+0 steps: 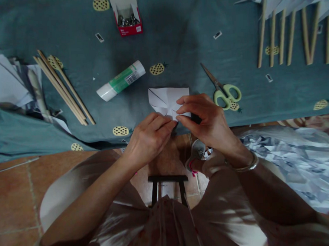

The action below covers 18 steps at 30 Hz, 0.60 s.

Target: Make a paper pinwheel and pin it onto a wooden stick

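A small white sheet of paper (179,92) with slits running in from its corners lies at the table's near edge. My left hand (151,136) is closed on its near left part, fingertips pressed together at the paper's lower edge. Over the right side is my right hand (204,117), thumb and fingers curved and apart, tips touching or just above the paper near its middle. Whether the right fingertips pinch a flap cannot be made out. Scissors (221,90) with light green handles lie right of the paper, and a white and green glue stick (123,80) lies to its left.
A red box (129,28) of small metal pieces stands at the back. Wooden sticks (63,90) and white paper sheets (3,81) lie left. Paper pinwheels on sticks (282,38) lie at the far right. A bag of paper scraps (297,163) sits below the table's right side.
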Tool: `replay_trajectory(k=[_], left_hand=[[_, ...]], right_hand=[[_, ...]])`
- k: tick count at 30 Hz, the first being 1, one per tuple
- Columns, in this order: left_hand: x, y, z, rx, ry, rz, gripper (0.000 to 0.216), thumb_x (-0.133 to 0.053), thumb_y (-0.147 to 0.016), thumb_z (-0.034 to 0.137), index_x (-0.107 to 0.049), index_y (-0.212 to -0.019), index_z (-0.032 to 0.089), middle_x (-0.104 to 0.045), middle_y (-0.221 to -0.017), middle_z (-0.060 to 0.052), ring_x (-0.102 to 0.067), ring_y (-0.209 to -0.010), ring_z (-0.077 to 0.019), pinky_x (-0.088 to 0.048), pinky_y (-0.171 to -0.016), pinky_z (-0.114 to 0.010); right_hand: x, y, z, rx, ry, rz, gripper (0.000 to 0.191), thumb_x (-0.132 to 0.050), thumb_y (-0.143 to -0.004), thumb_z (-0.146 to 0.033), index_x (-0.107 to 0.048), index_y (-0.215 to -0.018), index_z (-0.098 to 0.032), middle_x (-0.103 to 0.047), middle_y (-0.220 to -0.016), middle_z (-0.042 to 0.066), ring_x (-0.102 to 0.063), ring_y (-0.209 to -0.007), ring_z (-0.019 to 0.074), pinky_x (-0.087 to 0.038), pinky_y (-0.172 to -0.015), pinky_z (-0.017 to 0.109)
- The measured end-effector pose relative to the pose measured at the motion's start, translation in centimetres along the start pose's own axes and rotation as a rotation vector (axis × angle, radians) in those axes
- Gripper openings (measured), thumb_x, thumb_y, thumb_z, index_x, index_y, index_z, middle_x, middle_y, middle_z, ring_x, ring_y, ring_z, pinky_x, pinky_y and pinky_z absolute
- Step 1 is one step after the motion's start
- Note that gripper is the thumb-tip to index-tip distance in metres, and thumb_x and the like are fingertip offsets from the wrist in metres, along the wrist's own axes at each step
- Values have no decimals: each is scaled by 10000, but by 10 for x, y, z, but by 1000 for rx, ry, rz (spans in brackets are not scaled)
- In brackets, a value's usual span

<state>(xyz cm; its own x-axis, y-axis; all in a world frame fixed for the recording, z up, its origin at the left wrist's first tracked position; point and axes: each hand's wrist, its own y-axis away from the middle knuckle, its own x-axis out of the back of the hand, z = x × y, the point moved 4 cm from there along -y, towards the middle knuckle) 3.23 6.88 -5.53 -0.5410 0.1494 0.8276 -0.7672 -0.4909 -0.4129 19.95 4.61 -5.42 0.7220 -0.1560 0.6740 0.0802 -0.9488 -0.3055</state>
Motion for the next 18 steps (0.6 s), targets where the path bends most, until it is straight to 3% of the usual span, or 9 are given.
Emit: replay_trajectory(k=[18], left_hand=[[-3, 1, -3, 32, 46, 9, 181, -558, -973, 144, -691, -1090, 105, -695, -914, -91, -625, -848, -178, -536, -724, -302]], right_hand=[[-2, 2, -1, 57, 109, -19, 123, -602, -954, -204, -701, -953, -277, -722, -1126, 16, -656, -1029, 187, -548, -951, 398]])
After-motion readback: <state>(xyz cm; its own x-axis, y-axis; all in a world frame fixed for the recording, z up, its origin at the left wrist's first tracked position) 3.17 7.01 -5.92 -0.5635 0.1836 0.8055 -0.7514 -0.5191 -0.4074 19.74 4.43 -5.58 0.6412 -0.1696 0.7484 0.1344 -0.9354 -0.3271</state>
